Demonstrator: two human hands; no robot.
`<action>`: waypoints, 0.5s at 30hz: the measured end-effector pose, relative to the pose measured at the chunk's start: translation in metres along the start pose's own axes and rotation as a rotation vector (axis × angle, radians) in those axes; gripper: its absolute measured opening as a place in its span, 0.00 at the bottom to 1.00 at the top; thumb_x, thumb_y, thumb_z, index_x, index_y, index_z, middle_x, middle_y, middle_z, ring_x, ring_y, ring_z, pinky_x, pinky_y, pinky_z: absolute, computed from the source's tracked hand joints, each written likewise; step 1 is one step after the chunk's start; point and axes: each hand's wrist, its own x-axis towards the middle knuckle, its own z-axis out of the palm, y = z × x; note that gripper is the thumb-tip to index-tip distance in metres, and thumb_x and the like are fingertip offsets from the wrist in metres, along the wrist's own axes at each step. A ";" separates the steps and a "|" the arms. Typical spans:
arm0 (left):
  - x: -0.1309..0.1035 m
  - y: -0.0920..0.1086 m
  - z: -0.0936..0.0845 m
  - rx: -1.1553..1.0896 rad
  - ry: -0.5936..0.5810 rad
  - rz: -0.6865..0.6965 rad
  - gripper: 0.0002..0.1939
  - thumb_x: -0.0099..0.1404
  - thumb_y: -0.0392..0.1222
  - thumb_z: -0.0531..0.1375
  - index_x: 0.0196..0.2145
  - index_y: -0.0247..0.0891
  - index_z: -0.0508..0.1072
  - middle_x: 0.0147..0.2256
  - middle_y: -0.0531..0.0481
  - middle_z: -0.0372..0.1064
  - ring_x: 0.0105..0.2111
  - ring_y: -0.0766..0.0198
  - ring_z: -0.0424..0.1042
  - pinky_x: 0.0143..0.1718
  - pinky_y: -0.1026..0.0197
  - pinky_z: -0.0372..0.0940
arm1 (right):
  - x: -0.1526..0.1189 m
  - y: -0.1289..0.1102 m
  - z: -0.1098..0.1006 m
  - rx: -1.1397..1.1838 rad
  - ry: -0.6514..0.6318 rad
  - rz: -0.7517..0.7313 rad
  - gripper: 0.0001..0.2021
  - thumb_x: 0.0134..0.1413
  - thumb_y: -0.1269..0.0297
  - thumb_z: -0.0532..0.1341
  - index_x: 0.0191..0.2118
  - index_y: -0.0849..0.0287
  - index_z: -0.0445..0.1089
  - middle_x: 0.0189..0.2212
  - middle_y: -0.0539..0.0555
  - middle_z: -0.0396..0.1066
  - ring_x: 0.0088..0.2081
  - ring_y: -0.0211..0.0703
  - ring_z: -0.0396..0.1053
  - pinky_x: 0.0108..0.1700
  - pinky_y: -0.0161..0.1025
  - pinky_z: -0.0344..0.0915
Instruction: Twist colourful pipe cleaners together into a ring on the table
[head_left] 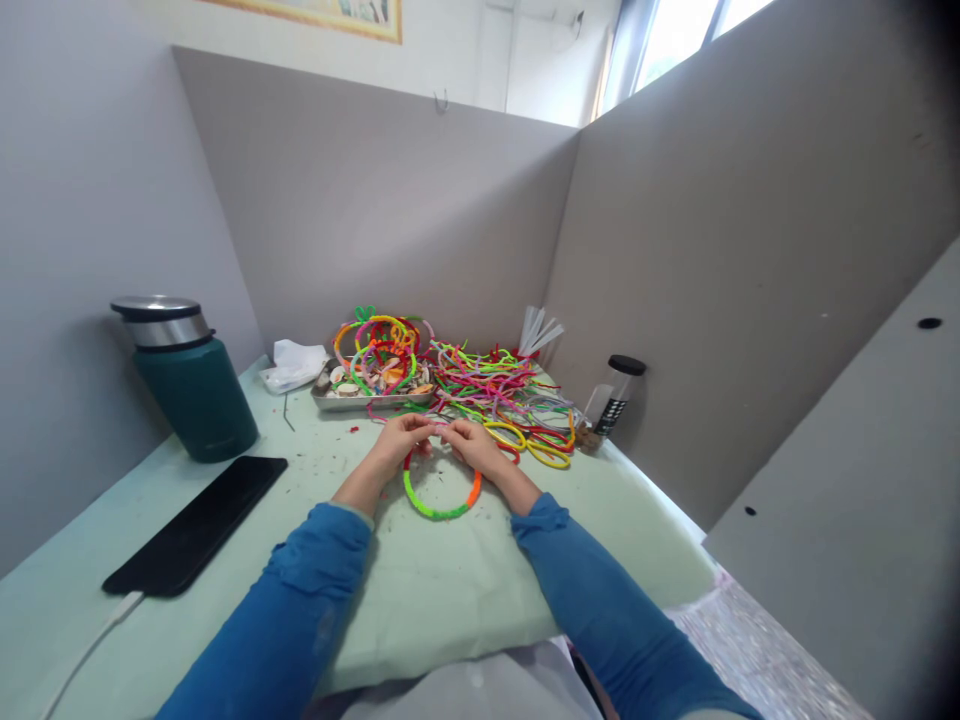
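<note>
A ring wound from fuzzy pipe cleaners (pixel 437 515), in green, yellow-green, orange and red sections, hangs down toward me from both hands. My left hand (pixel 400 445) pinches its far side, where a pink piece shows between the fingertips. Close beside it, my right hand (pixel 471 443) is closed on the same far part of the ring, the fingertips of both hands nearly touching. The exact ends of the pink piece are hidden by the fingers. Just beyond the hands lies a loose pile of coloured pipe cleaners (pixel 491 380).
A metal tray (pixel 367 403) holds shells and finished-looking coloured loops. White tissue (pixel 294 364) lies behind left. A teal bottle (pixel 195 395) and a black phone (pixel 196 525) with a cable are at left. A clear black-lidded jar (pixel 613 400) stands right, near grey partitions (pixel 390 190).
</note>
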 end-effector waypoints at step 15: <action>0.002 -0.002 -0.002 -0.047 -0.029 -0.013 0.23 0.43 0.46 0.69 0.34 0.29 0.73 0.20 0.53 0.67 0.15 0.71 0.64 0.19 0.66 0.61 | 0.000 0.002 -0.001 -0.015 -0.017 -0.033 0.18 0.54 0.50 0.55 0.26 0.61 0.64 0.15 0.44 0.53 0.18 0.31 0.49 0.20 0.31 0.46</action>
